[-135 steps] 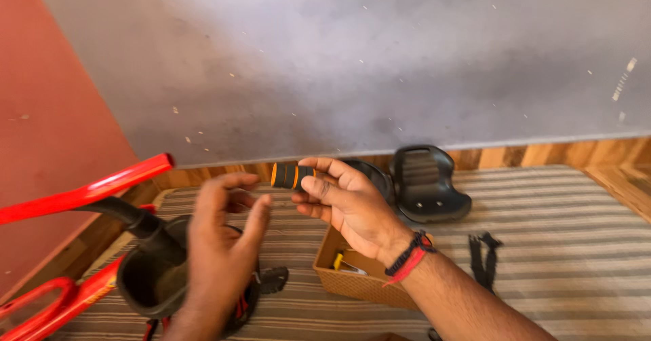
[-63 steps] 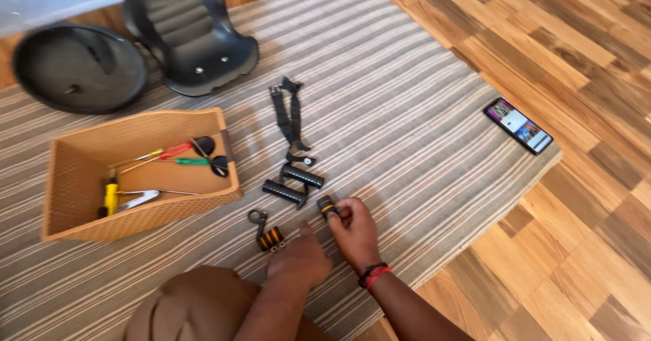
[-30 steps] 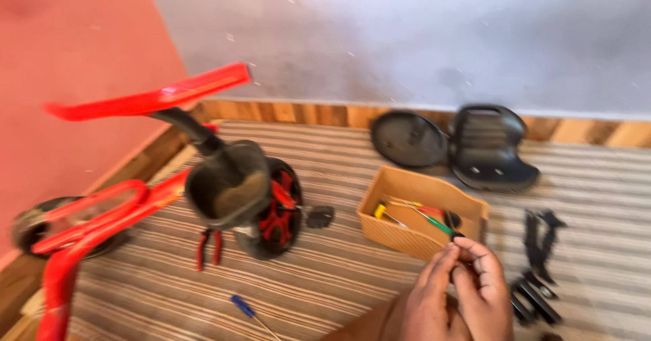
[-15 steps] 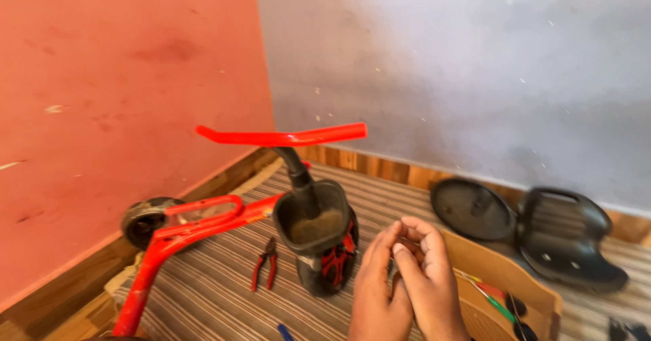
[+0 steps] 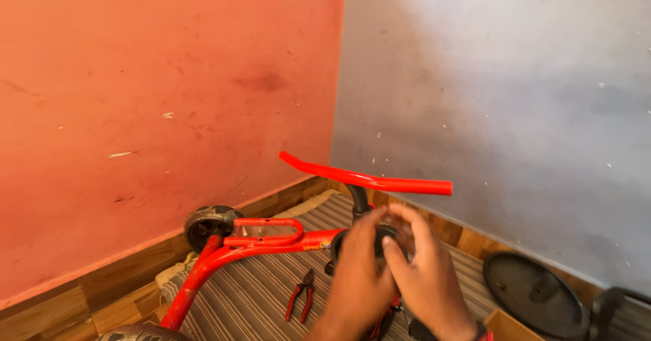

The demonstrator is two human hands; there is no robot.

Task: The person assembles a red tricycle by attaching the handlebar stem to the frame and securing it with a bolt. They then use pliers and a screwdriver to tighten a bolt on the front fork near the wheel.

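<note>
Left hand: your left hand (image 5: pixel 358 273) is raised in front of the tricycle, fingers curled, close against the right; what it grips cannot be told.
Right hand: your right hand (image 5: pixel 427 273) has fingers bent toward the left; the blur hides whether anything sits between them.
Tricycle: the red tricycle frame (image 5: pixel 264 246) stands on the striped mat (image 5: pixel 264 293), its red handlebar (image 5: pixel 366 177) just above your hands.
Label: a small pale sticker (image 5: pixel 316 246) sits on the frame tube, left of your hands.
Pliers: red-handled pliers (image 5: pixel 300 293) lie on the mat, just left of your left hand.
Black disc: a round black disc (image 5: pixel 532 292) rests by the grey wall, right of your hands.
</note>
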